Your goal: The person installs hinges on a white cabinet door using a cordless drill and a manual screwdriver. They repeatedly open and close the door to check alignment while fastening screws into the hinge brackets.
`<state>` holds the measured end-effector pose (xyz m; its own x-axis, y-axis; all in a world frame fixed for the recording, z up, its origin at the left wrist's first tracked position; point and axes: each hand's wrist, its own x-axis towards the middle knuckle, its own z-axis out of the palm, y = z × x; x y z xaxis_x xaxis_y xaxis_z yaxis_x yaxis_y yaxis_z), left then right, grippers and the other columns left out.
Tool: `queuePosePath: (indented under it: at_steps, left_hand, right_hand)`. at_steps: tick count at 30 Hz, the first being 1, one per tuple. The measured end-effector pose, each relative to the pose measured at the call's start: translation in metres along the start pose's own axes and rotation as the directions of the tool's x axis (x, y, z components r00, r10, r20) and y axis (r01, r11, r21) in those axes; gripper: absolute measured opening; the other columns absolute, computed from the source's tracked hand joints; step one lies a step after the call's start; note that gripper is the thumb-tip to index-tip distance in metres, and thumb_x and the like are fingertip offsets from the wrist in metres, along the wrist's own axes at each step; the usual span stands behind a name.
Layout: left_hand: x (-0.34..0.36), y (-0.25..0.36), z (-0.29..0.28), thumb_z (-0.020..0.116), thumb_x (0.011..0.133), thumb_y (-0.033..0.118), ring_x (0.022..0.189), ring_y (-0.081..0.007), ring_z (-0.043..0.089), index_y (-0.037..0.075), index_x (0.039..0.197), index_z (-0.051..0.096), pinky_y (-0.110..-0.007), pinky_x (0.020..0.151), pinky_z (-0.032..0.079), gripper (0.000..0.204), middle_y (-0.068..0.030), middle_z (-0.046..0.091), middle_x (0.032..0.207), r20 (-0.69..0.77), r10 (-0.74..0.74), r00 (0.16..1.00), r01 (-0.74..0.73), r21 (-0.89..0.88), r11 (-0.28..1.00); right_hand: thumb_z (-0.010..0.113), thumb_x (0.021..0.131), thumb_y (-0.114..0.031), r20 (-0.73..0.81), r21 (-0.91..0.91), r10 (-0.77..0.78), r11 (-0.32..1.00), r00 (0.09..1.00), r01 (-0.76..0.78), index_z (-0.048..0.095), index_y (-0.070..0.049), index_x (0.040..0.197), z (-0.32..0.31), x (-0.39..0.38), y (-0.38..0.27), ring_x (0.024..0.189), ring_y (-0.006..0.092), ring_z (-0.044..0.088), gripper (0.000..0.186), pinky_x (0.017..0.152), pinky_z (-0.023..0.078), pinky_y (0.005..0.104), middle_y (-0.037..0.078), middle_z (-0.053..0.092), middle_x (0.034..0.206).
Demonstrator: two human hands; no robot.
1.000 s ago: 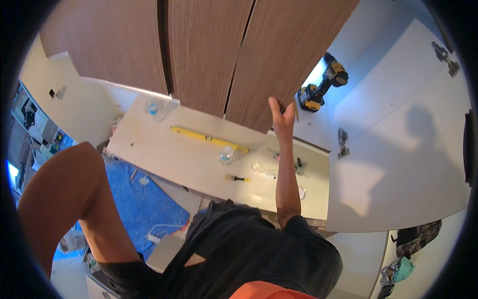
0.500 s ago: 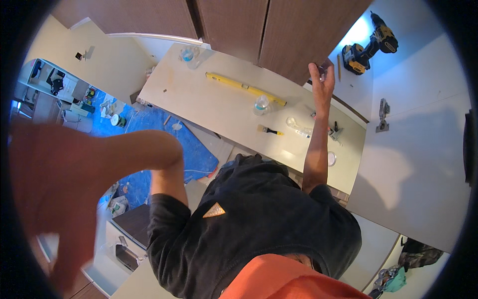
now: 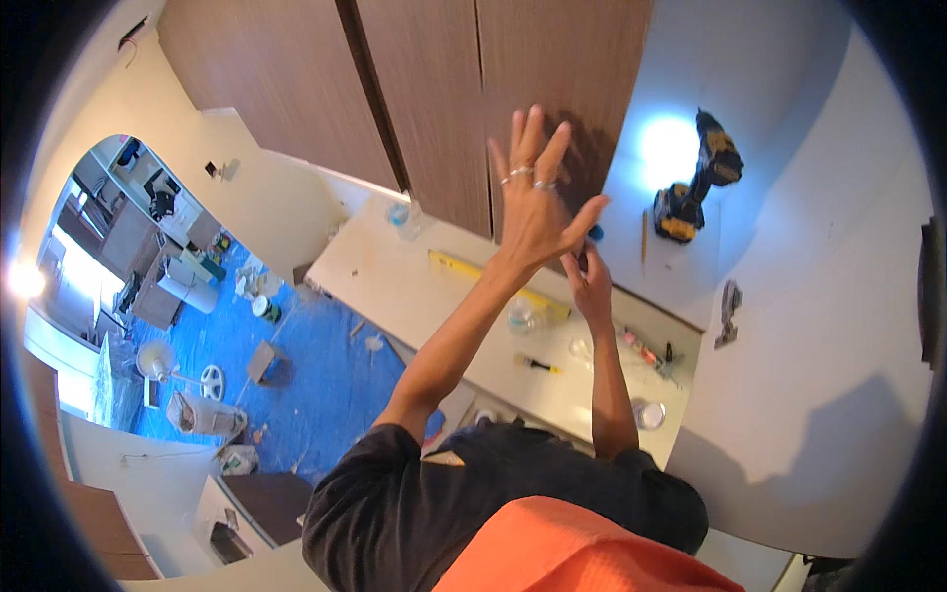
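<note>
Left hand: fingers spread wide, thumb out, holding nothing visible; the palm is over the brown door, but I cannot tell whether it presses or hovers.
Right hand: just beyond the left thumb, fingers raised near a small blue thing; partly hidden, so I cannot tell whether it grips anything.
Brown door: directly beyond the left fingertips, its lower end near both hands; it looks already hung, with a thin seam between it and the next door.
White panel: right of the right hand, swung outward with a metal hinge exposed; closing this side seems left undone.
Drill: right of both hands, standing with a pencil near its base; tools not yet cleared away.
Counter: below the hands, with a yellow level partly behind the left forearm and a brush left of the right forearm; tidying appears left too.
</note>
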<state>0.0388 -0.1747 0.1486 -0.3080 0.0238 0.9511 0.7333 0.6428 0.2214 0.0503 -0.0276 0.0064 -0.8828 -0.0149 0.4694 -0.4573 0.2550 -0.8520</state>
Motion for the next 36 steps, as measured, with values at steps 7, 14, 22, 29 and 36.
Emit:
queuePosePath:
  at_steps: [7,14,22,29,36]
  left_hand:
    - [-0.018,0.016,0.057,0.087,0.068,0.028,0.152,-0.0447,0.006,0.014,0.160,0.014,-0.068,0.117,0.008,0.118,-0.0196,0.005,0.166,-0.114,0.012,0.993,0.020,0.272,0.962]
    - [-0.036,0.013,0.014,0.076,0.063,0.007,0.148,-0.0416,0.021,0.003,0.157,0.007,-0.048,0.119,0.023,0.117,-0.0276,0.017,0.159,0.032,0.071,0.997,-0.076,0.179,0.981]
    - [-0.071,-0.009,-0.055,0.068,0.069,0.001,0.112,-0.0232,0.047,0.001,0.151,0.011,-0.037,0.100,0.041,0.100,-0.0167,0.042,0.125,0.030,-0.309,0.951,0.308,-0.206,0.929]
    - [-0.064,-0.044,-0.086,0.068,0.055,-0.008,0.106,-0.0215,0.054,0.019,0.140,0.032,-0.043,0.107,0.047,0.096,-0.0043,0.050,0.116,-0.094,-0.424,0.901,0.333,-0.477,0.813]
    - [-0.075,-0.070,-0.088,0.068,0.062,-0.005,0.107,-0.0224,0.056,0.015,0.138,0.038,-0.045,0.103,0.051,0.085,-0.0065,0.053,0.116,-0.158,-0.406,0.900,0.310,-0.424,0.851]
  right_hand:
    - [0.065,0.092,-0.022,-0.088,-0.051,-0.023,0.999,0.996,0.019,0.061,-0.001,0.124,0.013,-0.010,0.016,0.102,0.0357,0.068,0.038,0.086,0.051,0.0408,0.020,0.070,0.110]
    - [0.072,0.084,-0.012,-0.227,-0.008,-0.122,0.992,0.966,0.124,0.064,-0.001,0.104,0.039,-0.041,-0.010,0.088,0.0328,0.065,0.024,0.081,0.051,0.0389,0.013,0.066,0.094]
    - [0.085,0.074,-0.017,-0.211,0.050,-0.237,0.966,0.948,0.253,0.066,-0.006,0.112,0.086,-0.061,-0.036,0.098,0.0343,0.060,0.043,0.083,0.051,0.0432,0.014,0.061,0.103]
    - [0.077,0.084,-0.033,-0.111,-0.504,-0.322,0.834,0.940,0.226,0.066,-0.017,0.119,0.001,0.011,-0.003,0.118,0.0299,0.058,0.040,0.101,0.044,0.0422,0.007,0.065,0.122]
    - [0.067,0.087,-0.014,0.007,-0.606,-0.069,0.794,0.998,0.060,0.062,-0.012,0.118,-0.025,0.063,0.013,0.114,0.0379,0.058,0.031,0.098,0.045,0.0495,0.014,0.065,0.109]
